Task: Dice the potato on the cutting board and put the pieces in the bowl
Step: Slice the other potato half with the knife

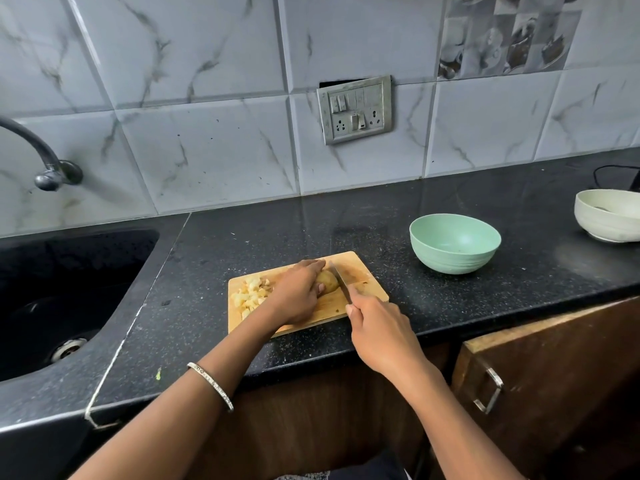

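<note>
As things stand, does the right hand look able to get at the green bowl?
Probably yes. The green bowl sits on the counter just right of the cutting board, with nothing between it and the right hand. That hand grips the knife, though, while the left hand holds the potato.

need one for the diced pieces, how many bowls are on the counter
2. A green bowl stands behind and right of the board. A white bowl sits at the far right, partly cut off by the frame. Others may lie out of view.
</note>
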Tool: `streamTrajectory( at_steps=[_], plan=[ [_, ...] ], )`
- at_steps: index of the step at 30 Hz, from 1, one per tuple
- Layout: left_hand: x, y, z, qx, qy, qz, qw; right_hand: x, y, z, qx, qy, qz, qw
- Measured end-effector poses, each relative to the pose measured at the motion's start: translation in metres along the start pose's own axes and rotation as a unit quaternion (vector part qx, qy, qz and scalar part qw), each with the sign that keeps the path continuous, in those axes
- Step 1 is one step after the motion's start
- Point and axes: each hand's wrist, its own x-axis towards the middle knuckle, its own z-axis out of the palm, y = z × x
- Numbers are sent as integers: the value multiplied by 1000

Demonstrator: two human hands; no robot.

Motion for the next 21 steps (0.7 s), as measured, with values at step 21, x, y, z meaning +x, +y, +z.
streamTrajectory(
  at_steps=[21],
  plan=[
    [-3,-13,-2,-81,108,-7,991,6,-18,-8,-33,16,-16,999]
  ],
)
